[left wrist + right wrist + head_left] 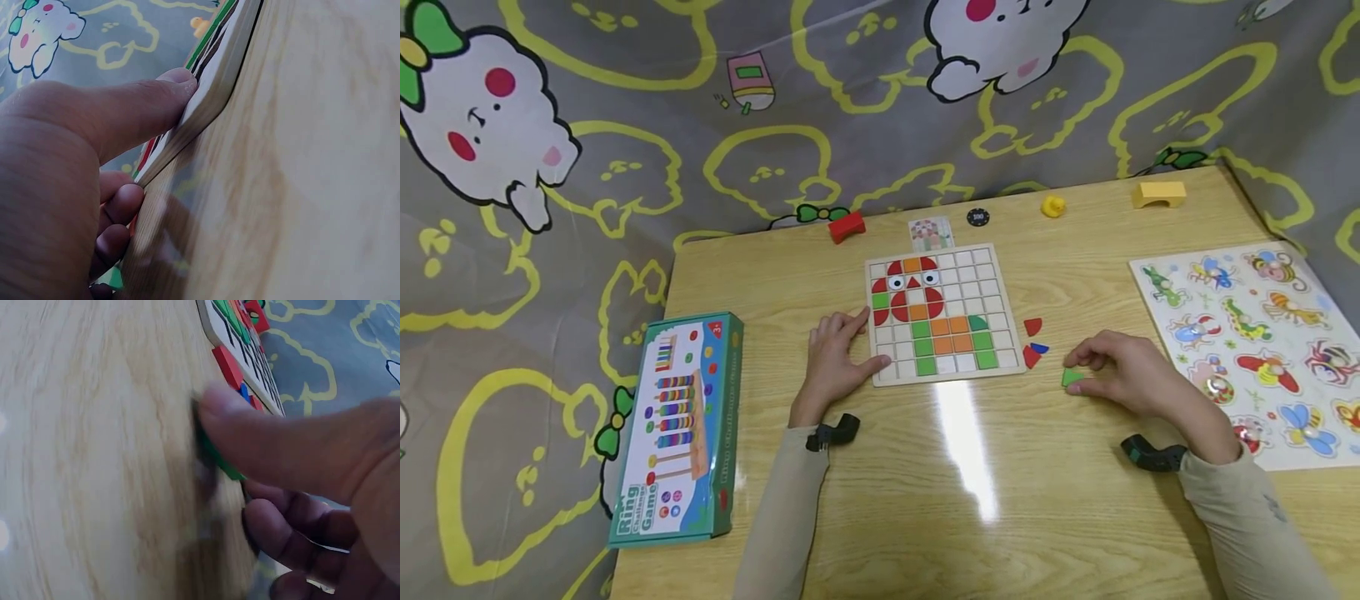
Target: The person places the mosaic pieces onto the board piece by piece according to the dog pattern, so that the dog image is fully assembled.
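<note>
My left hand (832, 363) rests at the lower left corner of a gridded wooden board (977, 287). Its thumb lies over the corner and a fingertip touches the left edge; the left wrist view shows the thumb (140, 109) straight on the board's rim. On the grid, red, orange, green and white pieces form a picture, with two eye pieces at the top. My right hand (1123, 372) pinches a green piece (1072, 377) between thumb and fingers, close over the table right of the board. In the right wrist view the thumb partly hides this green piece (226, 464).
Beside the board lie red pieces (1033, 326) and a blue piece (1039, 348). Behind it are a picture card (931, 234), red block (847, 227), black chip (977, 217), yellow duck (1053, 207) and yellow arch block (1159, 194). A game box (679, 429) lies left, an insect puzzle (1217, 283) right.
</note>
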